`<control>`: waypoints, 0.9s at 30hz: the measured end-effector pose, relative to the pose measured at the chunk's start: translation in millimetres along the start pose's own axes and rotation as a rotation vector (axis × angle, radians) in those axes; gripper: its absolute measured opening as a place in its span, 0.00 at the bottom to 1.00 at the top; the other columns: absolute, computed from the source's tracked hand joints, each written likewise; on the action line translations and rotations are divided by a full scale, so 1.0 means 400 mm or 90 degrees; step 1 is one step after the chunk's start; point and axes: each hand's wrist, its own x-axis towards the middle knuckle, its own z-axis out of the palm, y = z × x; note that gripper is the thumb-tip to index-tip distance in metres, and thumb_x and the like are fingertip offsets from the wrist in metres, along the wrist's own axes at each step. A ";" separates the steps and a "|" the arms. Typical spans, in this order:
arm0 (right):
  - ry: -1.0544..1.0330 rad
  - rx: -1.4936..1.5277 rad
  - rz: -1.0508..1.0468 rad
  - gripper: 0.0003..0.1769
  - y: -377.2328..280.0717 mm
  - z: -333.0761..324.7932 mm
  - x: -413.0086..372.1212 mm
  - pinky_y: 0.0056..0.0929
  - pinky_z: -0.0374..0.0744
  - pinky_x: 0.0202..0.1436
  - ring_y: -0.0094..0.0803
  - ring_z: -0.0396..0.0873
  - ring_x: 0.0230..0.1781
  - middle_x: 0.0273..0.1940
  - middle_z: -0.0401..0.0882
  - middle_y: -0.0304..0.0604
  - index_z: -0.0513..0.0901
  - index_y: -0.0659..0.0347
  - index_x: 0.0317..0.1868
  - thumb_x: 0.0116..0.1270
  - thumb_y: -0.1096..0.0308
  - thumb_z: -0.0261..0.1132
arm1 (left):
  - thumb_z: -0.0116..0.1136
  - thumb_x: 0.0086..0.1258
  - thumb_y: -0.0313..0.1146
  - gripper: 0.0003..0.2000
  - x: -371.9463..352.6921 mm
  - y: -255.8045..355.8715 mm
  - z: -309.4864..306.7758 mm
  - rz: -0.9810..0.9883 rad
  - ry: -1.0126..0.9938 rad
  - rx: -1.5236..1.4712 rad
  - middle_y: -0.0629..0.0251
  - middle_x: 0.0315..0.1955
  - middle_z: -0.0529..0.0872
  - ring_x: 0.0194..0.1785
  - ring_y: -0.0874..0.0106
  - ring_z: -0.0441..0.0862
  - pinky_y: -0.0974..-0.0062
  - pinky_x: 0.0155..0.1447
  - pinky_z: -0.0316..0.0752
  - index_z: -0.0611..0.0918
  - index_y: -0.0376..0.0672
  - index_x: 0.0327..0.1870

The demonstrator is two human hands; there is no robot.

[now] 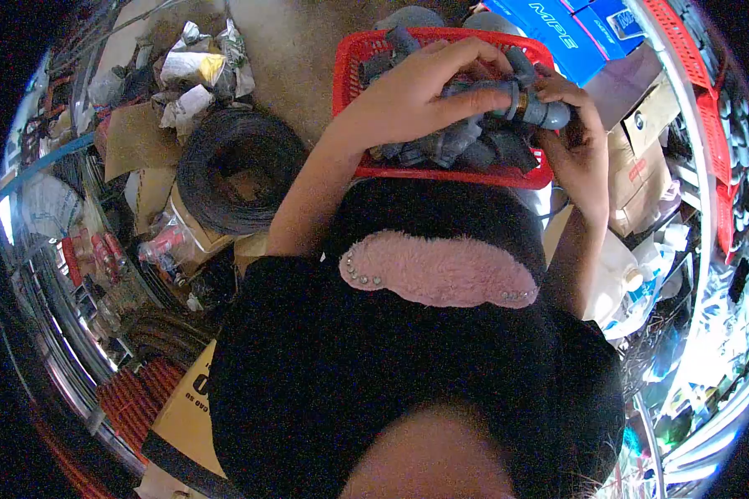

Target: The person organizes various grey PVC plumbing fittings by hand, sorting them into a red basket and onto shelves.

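Note:
A red plastic basket (441, 172) full of grey plastic pipe fittings (458, 143) sits in front of my body. Over its right half, both hands hold one grey pipe fitting (545, 114) with a brass-coloured ring near its middle. My left hand (429, 93) reaches in from the left, its thumb and fingers closed round the fitting's left end. At the other end, the fingers of my right hand (581, 141) are curled round it, partly hidden behind the piece. Beneath my hands the loose fittings lie heaped in mixed directions.
A coil of black tubing or wire (241, 170) lies to the left, below crumpled plastic packaging (204, 66). Blue boxes (558, 33) stand beyond the basket, cardboard boxes (641, 179) to the right. Red baskets (711, 125) line the far right. A yellow carton (187, 416) is at lower left.

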 end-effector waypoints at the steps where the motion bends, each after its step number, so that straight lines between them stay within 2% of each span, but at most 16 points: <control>1: 0.022 -0.001 -0.023 0.29 0.001 0.006 0.003 0.41 0.66 0.70 0.42 0.73 0.63 0.52 0.80 0.45 0.79 0.61 0.48 0.42 0.91 0.55 | 0.60 0.71 0.39 0.16 0.003 0.005 0.009 -0.040 0.024 -0.047 0.65 0.43 0.84 0.50 0.73 0.81 0.75 0.54 0.74 0.79 0.38 0.53; 2: 0.028 -0.053 -0.059 0.29 0.000 0.009 0.009 0.42 0.66 0.70 0.44 0.73 0.63 0.51 0.81 0.46 0.80 0.61 0.47 0.41 0.90 0.55 | 0.59 0.72 0.39 0.15 0.006 0.008 0.013 -0.080 0.048 -0.095 0.66 0.43 0.84 0.50 0.75 0.80 0.76 0.55 0.74 0.79 0.38 0.52; 5: 0.050 -0.209 -0.160 0.29 -0.019 0.019 0.033 0.45 0.65 0.71 0.48 0.73 0.63 0.48 0.82 0.47 0.82 0.60 0.46 0.39 0.89 0.56 | 0.56 0.74 0.38 0.14 0.030 0.018 0.002 -0.332 0.071 -0.133 0.67 0.43 0.83 0.50 0.75 0.80 0.76 0.55 0.74 0.79 0.37 0.51; 8: 0.080 -0.331 -0.239 0.28 -0.033 0.023 0.041 0.45 0.66 0.70 0.49 0.73 0.63 0.48 0.83 0.46 0.83 0.59 0.45 0.40 0.87 0.56 | 0.55 0.74 0.37 0.13 0.031 0.027 -0.001 -0.361 0.106 -0.249 0.68 0.40 0.82 0.45 0.77 0.79 0.78 0.50 0.74 0.80 0.37 0.50; 10: 0.103 -0.358 -0.276 0.28 -0.028 0.019 0.042 0.44 0.66 0.70 0.49 0.72 0.64 0.49 0.83 0.44 0.84 0.57 0.46 0.42 0.87 0.57 | 0.56 0.73 0.42 0.15 0.011 -0.038 -0.014 -0.174 0.037 -0.209 0.68 0.31 0.83 0.37 0.77 0.81 0.78 0.42 0.74 0.82 0.39 0.49; 12: 0.097 -0.321 -0.185 0.23 -0.040 0.010 0.037 0.41 0.70 0.67 0.46 0.72 0.64 0.57 0.78 0.49 0.82 0.61 0.46 0.49 0.88 0.60 | 0.54 0.73 0.48 0.18 0.037 -0.010 -0.028 -0.380 -0.015 -0.340 0.63 0.25 0.84 0.31 0.74 0.83 0.75 0.36 0.74 0.83 0.40 0.45; 15: 0.109 -0.211 -0.097 0.21 -0.027 0.003 0.026 0.37 0.73 0.65 0.42 0.72 0.65 0.62 0.74 0.51 0.81 0.63 0.49 0.55 0.88 0.63 | 0.51 0.76 0.48 0.23 0.027 0.017 -0.052 -0.331 -0.144 -0.315 0.62 0.44 0.80 0.35 0.77 0.79 0.80 0.40 0.73 0.73 0.41 0.63; 16: 0.114 -0.166 -0.077 0.21 -0.011 -0.002 0.023 0.36 0.74 0.65 0.41 0.72 0.65 0.63 0.74 0.51 0.80 0.62 0.50 0.57 0.88 0.64 | 0.50 0.77 0.48 0.24 0.028 0.031 -0.045 -0.312 -0.153 -0.289 0.61 0.47 0.79 0.37 0.78 0.78 0.81 0.41 0.73 0.71 0.42 0.66; 18: 0.123 -0.199 -0.033 0.22 0.003 -0.003 0.012 0.36 0.72 0.67 0.40 0.71 0.65 0.64 0.72 0.50 0.79 0.62 0.52 0.57 0.88 0.63 | 0.47 0.78 0.47 0.25 0.032 0.076 -0.029 -0.272 -0.138 -0.216 0.61 0.51 0.78 0.41 0.79 0.77 0.82 0.44 0.72 0.69 0.41 0.68; 20: 0.105 -0.197 -0.114 0.23 0.041 -0.011 0.004 0.37 0.70 0.68 0.40 0.70 0.66 0.64 0.72 0.50 0.80 0.62 0.52 0.55 0.89 0.63 | 0.50 0.77 0.45 0.22 0.039 0.064 -0.013 -0.263 -0.093 -0.120 0.65 0.45 0.80 0.41 0.78 0.79 0.81 0.45 0.73 0.73 0.40 0.64; 21: 0.149 -0.122 -0.048 0.23 0.031 0.004 0.001 0.38 0.69 0.69 0.41 0.69 0.67 0.62 0.74 0.49 0.80 0.62 0.51 0.53 0.88 0.63 | 0.55 0.75 0.42 0.19 0.034 0.024 -0.007 -0.274 -0.072 -0.071 0.68 0.38 0.82 0.40 0.78 0.80 0.80 0.45 0.74 0.76 0.39 0.59; 22: 0.148 -0.186 -0.063 0.24 0.041 -0.002 -0.005 0.38 0.67 0.70 0.42 0.69 0.68 0.60 0.76 0.49 0.80 0.62 0.50 0.50 0.88 0.63 | 0.59 0.72 0.40 0.17 0.034 -0.009 -0.003 -0.282 -0.053 -0.021 0.71 0.31 0.84 0.38 0.77 0.82 0.80 0.44 0.75 0.80 0.38 0.54; 23: 0.147 -0.214 -0.049 0.24 0.042 -0.002 -0.013 0.38 0.66 0.70 0.42 0.69 0.67 0.59 0.77 0.49 0.81 0.62 0.49 0.49 0.87 0.62 | 0.61 0.71 0.42 0.18 0.044 -0.004 0.003 -0.279 -0.025 -0.022 0.70 0.29 0.85 0.37 0.77 0.82 0.80 0.44 0.75 0.81 0.38 0.54; 25: 0.140 -0.246 -0.046 0.26 0.037 -0.003 -0.021 0.38 0.65 0.71 0.43 0.70 0.67 0.58 0.77 0.49 0.82 0.60 0.48 0.45 0.88 0.60 | 0.61 0.71 0.44 0.19 0.064 -0.018 0.008 -0.207 -0.007 0.105 0.69 0.30 0.85 0.36 0.79 0.81 0.80 0.42 0.74 0.82 0.37 0.51; 26: 0.157 -0.243 -0.044 0.26 0.032 -0.007 -0.023 0.40 0.69 0.67 0.46 0.72 0.63 0.58 0.75 0.49 0.83 0.55 0.46 0.44 0.85 0.62 | 0.61 0.70 0.46 0.19 0.079 -0.019 0.013 -0.168 0.004 0.167 0.69 0.30 0.85 0.36 0.79 0.80 0.80 0.42 0.74 0.83 0.37 0.49; 27: 0.170 -0.252 -0.044 0.26 0.027 -0.008 -0.026 0.40 0.70 0.67 0.47 0.72 0.63 0.59 0.74 0.49 0.83 0.56 0.46 0.43 0.86 0.62 | 0.58 0.67 0.57 0.27 0.092 -0.001 0.030 -0.111 0.080 0.177 0.57 0.20 0.80 0.26 0.69 0.78 0.70 0.35 0.71 0.84 0.35 0.33</control>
